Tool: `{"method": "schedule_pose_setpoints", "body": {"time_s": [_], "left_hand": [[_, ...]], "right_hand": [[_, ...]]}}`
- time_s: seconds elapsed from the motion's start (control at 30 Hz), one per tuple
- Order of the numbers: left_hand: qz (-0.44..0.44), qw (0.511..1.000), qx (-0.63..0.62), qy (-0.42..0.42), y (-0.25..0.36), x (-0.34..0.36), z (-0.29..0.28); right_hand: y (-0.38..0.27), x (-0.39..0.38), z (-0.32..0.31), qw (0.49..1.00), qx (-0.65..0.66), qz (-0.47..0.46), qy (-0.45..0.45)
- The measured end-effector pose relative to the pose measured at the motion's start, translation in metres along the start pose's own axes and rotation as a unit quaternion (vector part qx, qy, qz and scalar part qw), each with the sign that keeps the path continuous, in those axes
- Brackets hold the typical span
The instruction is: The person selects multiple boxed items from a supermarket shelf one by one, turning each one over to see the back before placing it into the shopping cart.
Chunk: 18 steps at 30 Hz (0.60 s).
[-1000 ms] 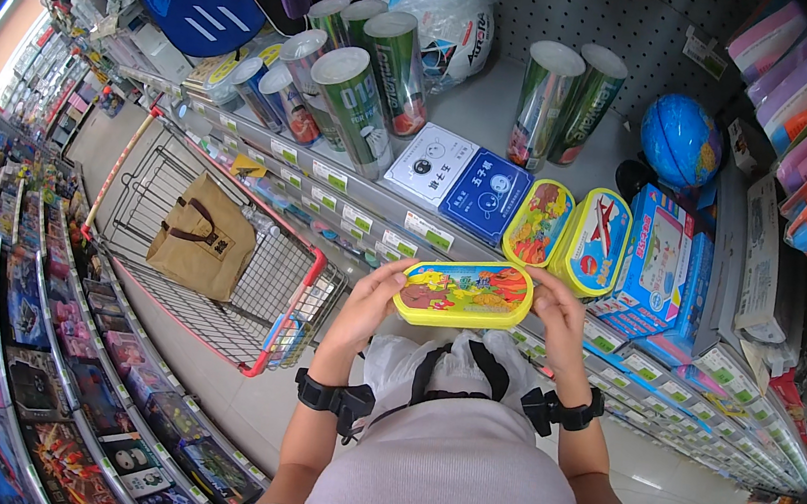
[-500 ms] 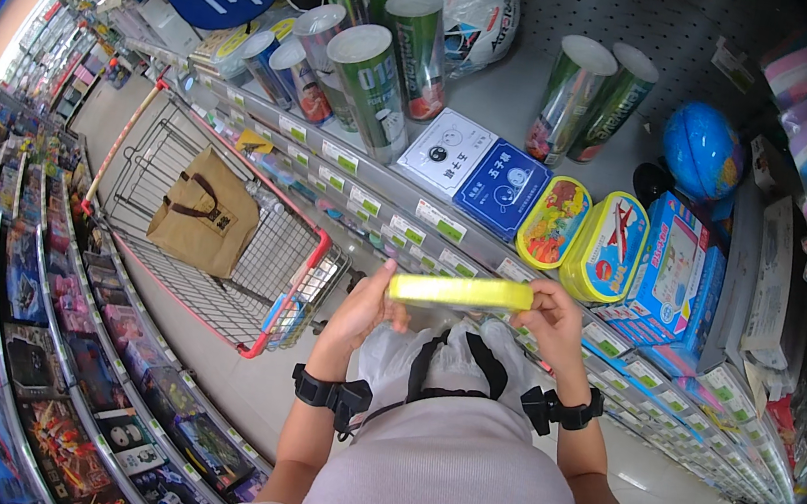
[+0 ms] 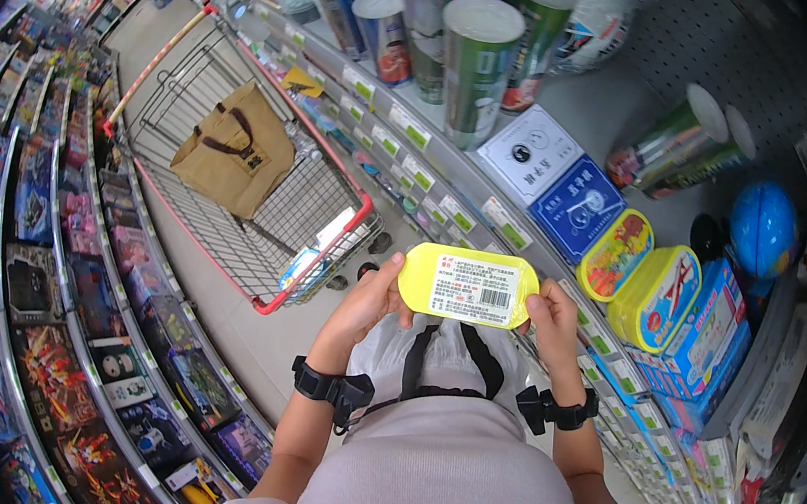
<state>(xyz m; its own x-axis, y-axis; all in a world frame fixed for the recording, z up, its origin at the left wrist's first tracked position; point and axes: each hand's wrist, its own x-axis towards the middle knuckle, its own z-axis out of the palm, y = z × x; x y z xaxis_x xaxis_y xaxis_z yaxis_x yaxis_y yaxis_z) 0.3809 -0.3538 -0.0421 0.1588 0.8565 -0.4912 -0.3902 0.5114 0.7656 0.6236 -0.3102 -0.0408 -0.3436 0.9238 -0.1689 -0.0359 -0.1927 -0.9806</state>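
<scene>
The shelf (image 3: 597, 115) is seen right of the cart (image 3: 357, 218). Inside the cart, a bag (image 3: 235, 151) is kept. Also right of the cart, a case (image 3: 410, 278) is gripped at its ends by the left hand (image 3: 365, 298) and right hand (image 3: 554, 326), its label (image 3: 468, 288) being shown.

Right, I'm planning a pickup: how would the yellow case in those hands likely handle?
The yellow case probably feels stiff: held by its ends between the left hand and the right hand, it shows no sag. It may be fairly light, as that end grip supports it. Laid on its broad, flat back, it seems unlikely to roll.
</scene>
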Motion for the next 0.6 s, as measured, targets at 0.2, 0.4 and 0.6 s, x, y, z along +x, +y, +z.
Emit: {"method": "schedule_pose_setpoints", "body": {"time_s": [0.2,0.4,0.6], "left_hand": [[0.009,0.998,-0.037,0.058,0.006,-0.004,-0.038],[0.044,0.991,-0.097,0.083,0.014,-0.014,-0.09],[0.036,0.979,-0.179,0.095,0.034,-0.022,-0.148]], "right_hand": [[-0.001,0.034,0.036,0.999,0.005,0.029,-0.037],[-0.002,0.078,0.086,0.992,-0.006,0.054,-0.114],[0.014,0.128,0.139,0.974,0.027,0.078,-0.212]]}}
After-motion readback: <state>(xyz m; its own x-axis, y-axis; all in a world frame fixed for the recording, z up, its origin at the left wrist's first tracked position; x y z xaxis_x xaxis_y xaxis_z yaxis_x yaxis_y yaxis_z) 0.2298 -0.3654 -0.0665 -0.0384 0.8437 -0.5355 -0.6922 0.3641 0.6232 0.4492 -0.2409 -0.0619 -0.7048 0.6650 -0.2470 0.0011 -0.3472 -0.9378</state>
